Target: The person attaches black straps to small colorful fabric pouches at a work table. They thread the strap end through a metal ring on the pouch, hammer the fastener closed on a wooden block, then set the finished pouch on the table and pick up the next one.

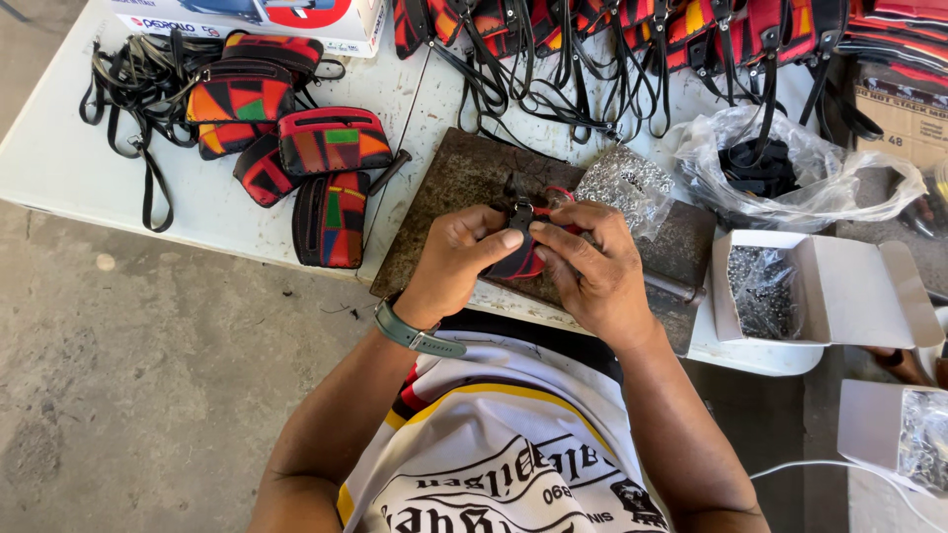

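Both hands close on one small pouch point(525, 263), held just above the dark metal plate point(444, 197) at the near edge of the tabletop point(59, 158). The left hand point(459, 259) pinches the pouch's left side between thumb and fingers; the right hand point(592, 276) wraps its right side, with the thumb and forefinger meeting the left fingertips at the top. There a black clip or buckle point(520, 209) projects from the pouch; its exact form is too small to tell.

Handling judgement: the pouch appears light and soft, a red and dark patchwork shell that will give under pressure. The clip is the only stiff part. A pinch grip on the body near the clip, as shown, should give control; a hold on the far end would let the shell flex.

Surroundings, outward from the grip:
- Just behind the hands, resting on the plate, a clear bag of small silvery metal parts point(624, 183).
- To the right, an open white carton point(820, 291) containing more such parts, and a crumpled clear bag point(800, 168) with black items inside.
- To the left, a cluster of finished patchwork pouches point(296, 148) beside a tangle of black straps point(138, 74).
- Along the far edge, a row of red bags with straps point(612, 39) hanging toward the plate.

Obstructions: the bag of metal parts sits near the right fingers, and the loose straps lie near the plate's far edge. The space directly under the hands is hidden.
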`<action>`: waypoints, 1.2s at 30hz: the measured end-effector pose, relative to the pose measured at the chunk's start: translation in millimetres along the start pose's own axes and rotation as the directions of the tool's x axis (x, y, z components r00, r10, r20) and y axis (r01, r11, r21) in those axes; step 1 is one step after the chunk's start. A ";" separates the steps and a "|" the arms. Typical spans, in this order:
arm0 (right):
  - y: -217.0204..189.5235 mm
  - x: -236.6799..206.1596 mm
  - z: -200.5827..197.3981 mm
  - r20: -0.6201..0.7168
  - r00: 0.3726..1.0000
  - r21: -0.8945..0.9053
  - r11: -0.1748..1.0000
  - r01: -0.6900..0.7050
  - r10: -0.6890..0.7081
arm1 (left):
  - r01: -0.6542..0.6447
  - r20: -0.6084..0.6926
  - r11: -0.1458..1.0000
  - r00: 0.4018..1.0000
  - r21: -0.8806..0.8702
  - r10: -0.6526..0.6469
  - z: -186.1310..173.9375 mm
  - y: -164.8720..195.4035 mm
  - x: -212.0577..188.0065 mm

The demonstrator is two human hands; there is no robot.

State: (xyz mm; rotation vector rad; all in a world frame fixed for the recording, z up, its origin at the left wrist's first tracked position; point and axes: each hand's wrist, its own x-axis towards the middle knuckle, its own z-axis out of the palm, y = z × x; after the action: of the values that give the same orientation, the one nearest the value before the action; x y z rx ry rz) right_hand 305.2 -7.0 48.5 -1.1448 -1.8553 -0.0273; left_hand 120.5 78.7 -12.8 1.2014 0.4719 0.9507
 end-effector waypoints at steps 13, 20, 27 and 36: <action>-1.0 -5.7 1.3 -0.037 0.999 -0.043 0.999 0.007 -0.009 | 0.002 -0.066 1.000 0.998 -0.006 -0.002 8.6 4.4 5.9; -1.3 -6.3 0.6 -0.035 0.999 -0.072 0.997 0.025 -0.027 | 0.005 -0.025 0.998 1.000 -0.068 -0.007 6.3 1.1 2.4; -0.1 -10.2 1.3 -0.041 0.999 -0.063 0.998 0.030 -0.033 | 0.002 0.023 0.995 1.000 -0.100 0.000 2.7 2.5 -2.0; -0.5 -10.4 1.7 -0.060 0.998 -0.016 1.000 -0.001 0.000 | 0.059 0.001 0.983 0.998 -0.172 -0.060 8.0 8.8 -1.8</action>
State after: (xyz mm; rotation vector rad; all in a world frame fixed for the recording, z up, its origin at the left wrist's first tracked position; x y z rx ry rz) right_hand 305.1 -13.8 40.4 -1.1434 -1.8052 -0.0755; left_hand 122.3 73.1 -2.3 1.0242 0.4174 0.9237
